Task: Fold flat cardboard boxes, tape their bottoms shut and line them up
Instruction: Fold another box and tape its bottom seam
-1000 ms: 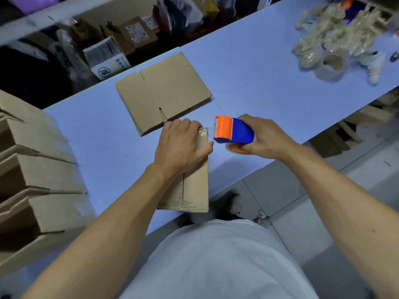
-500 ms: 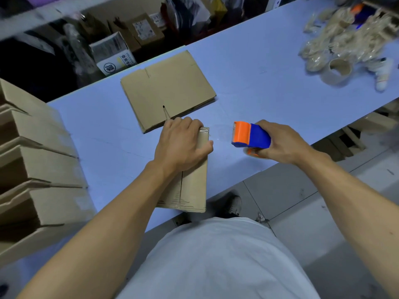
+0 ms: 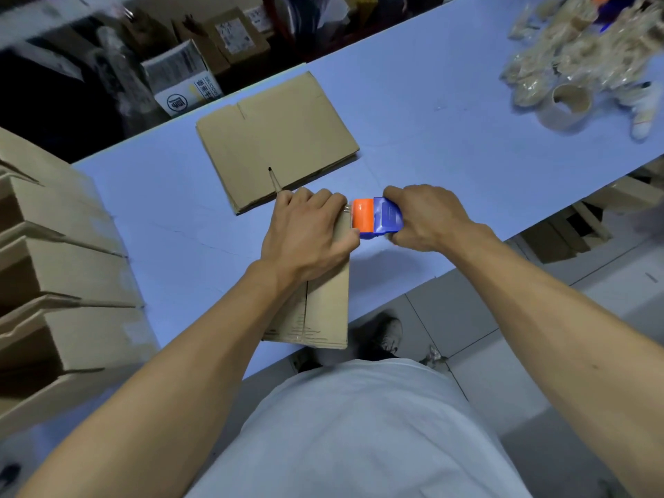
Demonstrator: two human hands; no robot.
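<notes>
Nearest the person, the folded box (image 3: 323, 310) stood at the table's (image 3: 431, 138) front edge, and the left hand (image 3: 309, 231) lay on top of its far end, fingers curled over the edge, clamping it down. Just beside it the right hand (image 3: 424, 217) gripped the blue-and-orange tape dispenser (image 3: 375, 218), orange end touching the box's top corner. Beyond lay the flat cardboard (image 3: 276, 138), finished boxes (image 3: 64, 267) lined up left, a tape roll (image 3: 566, 107) far right.
</notes>
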